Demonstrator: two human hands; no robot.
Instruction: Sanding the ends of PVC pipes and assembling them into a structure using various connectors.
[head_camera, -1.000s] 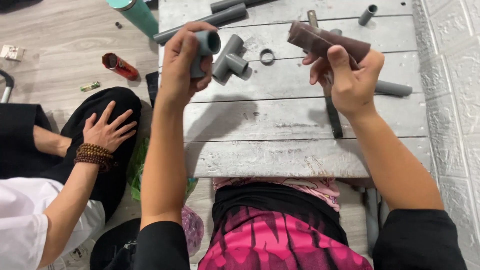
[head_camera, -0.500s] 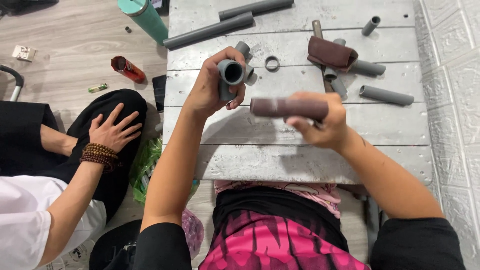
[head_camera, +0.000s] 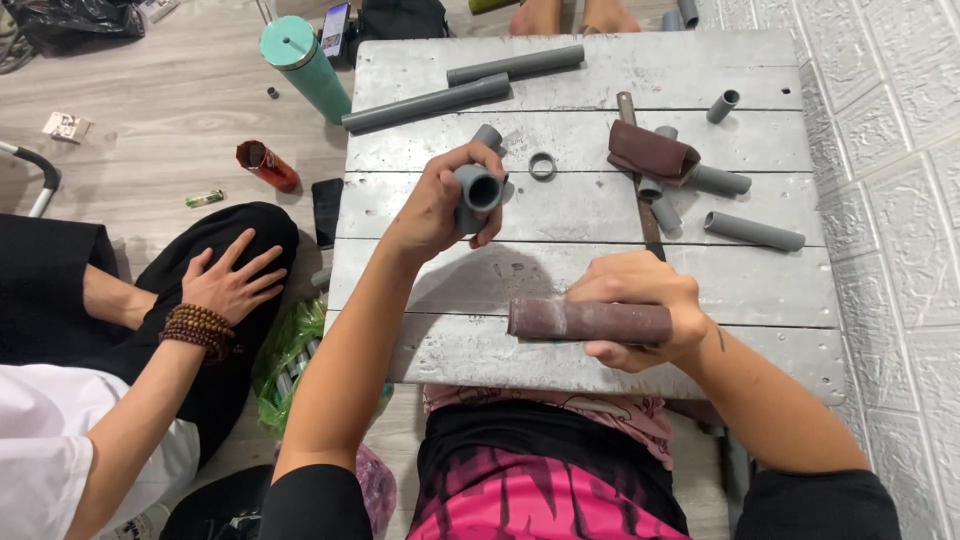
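Fingers of my left hand are clenched around a grey pipe fitting, held up over the table with its open mouth turned toward me. My right hand grips a brown roll, probably sandpaper, lying level near the table's front edge, its free end pointing left. Fitting and roll are apart. Behind them on the boards I see a small grey ring, a folded brown sheet draped over a thin rod, short pipe pieces to the right, and two long pipes at the far side. On the floor at left, another person's hand, with a bead bracelet, rests on a dark knee; a red can and a teal bottle lie beyond.
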